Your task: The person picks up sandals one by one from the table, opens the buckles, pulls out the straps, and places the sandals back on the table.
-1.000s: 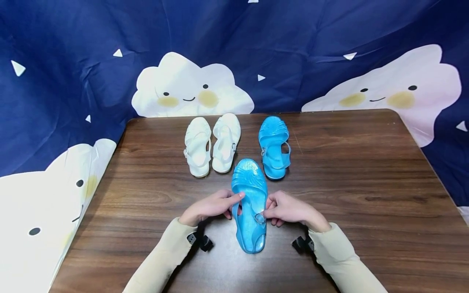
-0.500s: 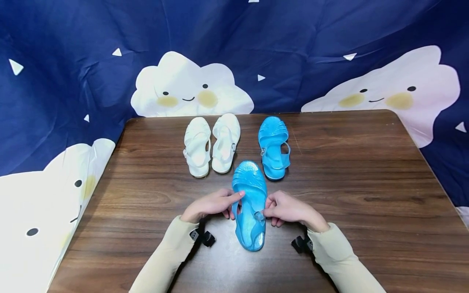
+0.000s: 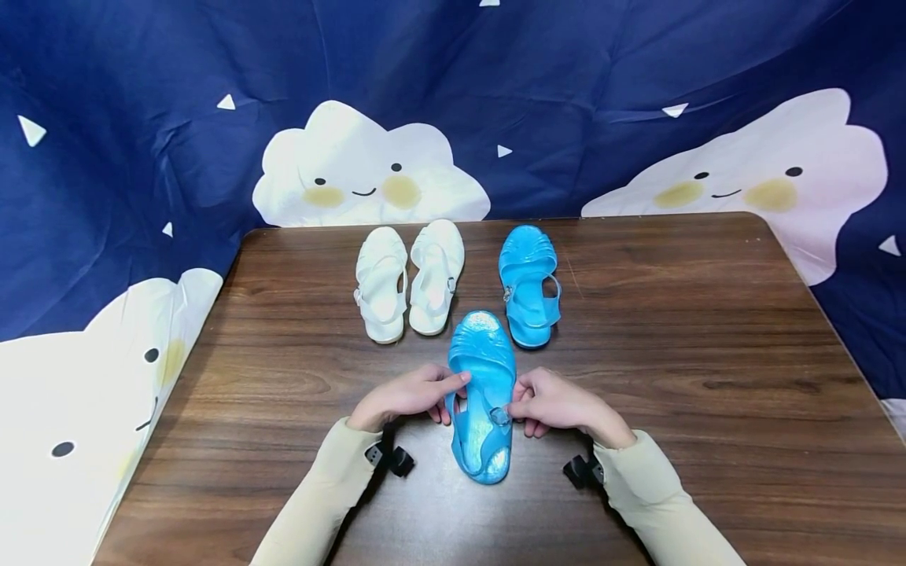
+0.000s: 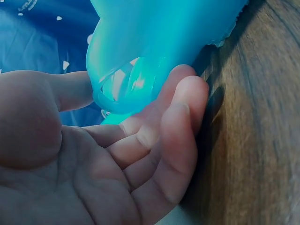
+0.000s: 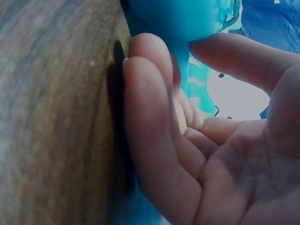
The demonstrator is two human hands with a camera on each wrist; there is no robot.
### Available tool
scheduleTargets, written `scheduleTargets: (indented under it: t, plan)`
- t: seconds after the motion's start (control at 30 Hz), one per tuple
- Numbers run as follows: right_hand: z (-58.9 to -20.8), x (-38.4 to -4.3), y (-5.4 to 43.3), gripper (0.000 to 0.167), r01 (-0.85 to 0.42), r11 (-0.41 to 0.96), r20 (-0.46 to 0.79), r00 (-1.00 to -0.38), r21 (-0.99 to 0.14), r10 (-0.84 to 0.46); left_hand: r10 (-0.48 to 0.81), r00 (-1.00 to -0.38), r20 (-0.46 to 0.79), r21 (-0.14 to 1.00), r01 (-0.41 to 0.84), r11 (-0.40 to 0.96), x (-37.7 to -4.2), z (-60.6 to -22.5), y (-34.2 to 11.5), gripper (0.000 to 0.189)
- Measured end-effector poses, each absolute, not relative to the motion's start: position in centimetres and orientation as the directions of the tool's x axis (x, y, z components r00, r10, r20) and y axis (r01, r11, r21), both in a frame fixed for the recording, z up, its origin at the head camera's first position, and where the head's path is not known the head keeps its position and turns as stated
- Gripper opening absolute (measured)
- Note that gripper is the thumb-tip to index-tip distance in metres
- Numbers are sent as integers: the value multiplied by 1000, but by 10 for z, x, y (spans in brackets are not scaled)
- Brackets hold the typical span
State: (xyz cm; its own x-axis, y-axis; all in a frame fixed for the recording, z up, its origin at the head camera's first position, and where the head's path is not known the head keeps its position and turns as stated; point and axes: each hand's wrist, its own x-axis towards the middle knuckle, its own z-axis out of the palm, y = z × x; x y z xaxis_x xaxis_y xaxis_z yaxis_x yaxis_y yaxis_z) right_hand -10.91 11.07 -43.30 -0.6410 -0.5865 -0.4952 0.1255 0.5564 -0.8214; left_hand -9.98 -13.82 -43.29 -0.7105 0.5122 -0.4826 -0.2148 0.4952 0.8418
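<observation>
A glossy blue jelly sandal (image 3: 483, 354) is held between both hands near the table's front, toe pointing away. My left hand (image 3: 414, 393) grips its left side, thumb laid over the inside edge and fingers curled beneath. On the other side, my right hand (image 3: 555, 402) pinches the edge beside the buckle (image 3: 499, 416). In the left wrist view, the strap (image 4: 126, 105) lies between thumb and fingers, and the fingers are close to the tabletop. The right wrist view has the sandal's side (image 5: 183, 18) between thumb and fingertips.
The matching blue sandal (image 3: 529, 303) stands just beyond the held one, to the right. Two white sandals, one left (image 3: 382, 287) and one right (image 3: 437, 275), sit side by side at the back of the brown wooden table (image 3: 708, 330). Behind hangs a dark blue cloth (image 3: 552, 79) with clouds.
The held sandal has tipped slightly: its heel has moved a little away from the person and to the left, and its toe a little nearer. Both hands stay almost where they were.
</observation>
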Motion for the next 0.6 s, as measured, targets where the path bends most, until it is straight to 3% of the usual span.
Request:
scheduleTargets:
  t: [0.6]
  plan:
    - [-429, -107, 107, 15, 129, 591, -500, -690, -796, -523, 508, -719, -475, 845, -213, 490, -101, -432, -139, 40]
